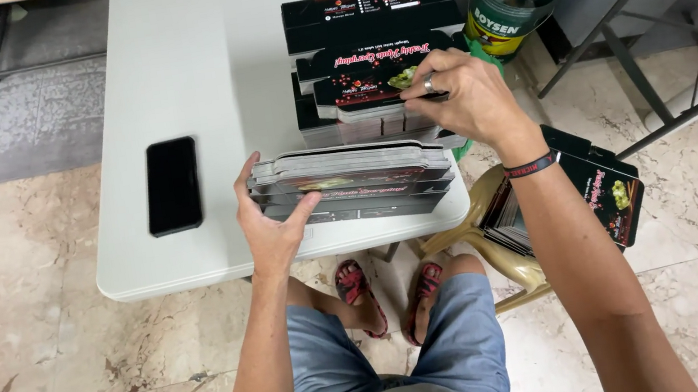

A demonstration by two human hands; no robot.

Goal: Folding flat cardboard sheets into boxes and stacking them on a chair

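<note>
My left hand [272, 220] grips the near left end of a stack of flat black printed cartons [356, 179], thumb on top, at the front edge of the white table [168, 76]. My right hand [458, 99], with a ring on one finger, pinches the edge of a flat carton lying on a second pile of black cartons [376, 65] further back. A dark wristband sits on my right wrist.
A black phone [173, 185] lies on the table's left side. A green can [513, 0] with bits inside stands on the floor at the back right. More flat cartons [590, 194] rest on a beige plastic chair [504, 261] to my right. Metal frame legs stand further right.
</note>
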